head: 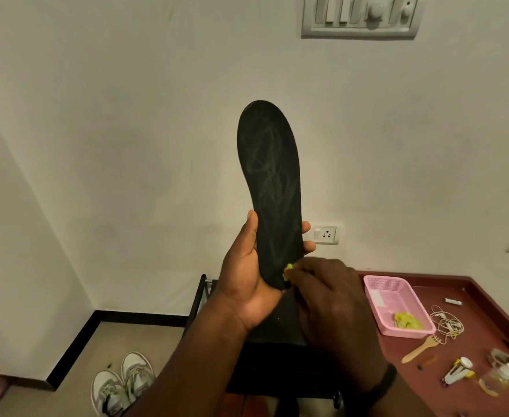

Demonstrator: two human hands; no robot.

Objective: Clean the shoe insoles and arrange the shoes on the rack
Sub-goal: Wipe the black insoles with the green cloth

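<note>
Room: plain cream wall fills most of the frame, meeting a beige floor with a black skirting along the bottom left.
Left hand: the left hand, at lower centre, wraps the heel end of a long black foam shoe insole, thumb along its left edge and fingertips showing past its right edge.
Insole: held upright at the centre of the frame, toe end up, with faint pale scribble-like smears across its dark face.
Right hand: the right hand, just right of the left, has its fingers curled, pinching a small yellow-green cloth scrap against the insole's lower right edge; a dark band sits on that wrist.
Rack: a black metal shoe rack shows behind and below the hands, mostly hidden by them.
Shoes: a pair of white and grey lace-up sneakers stands side by side on the floor at the lower left.
Table: a dark red table at the lower right carries a pink plastic mesh basket holding more yellow-green material, a tangled white cord, a wooden fork and small bottles too blurred to tell apart.
Wall fittings: a grey switch panel at the upper right, a white socket just right of the insole.
</note>
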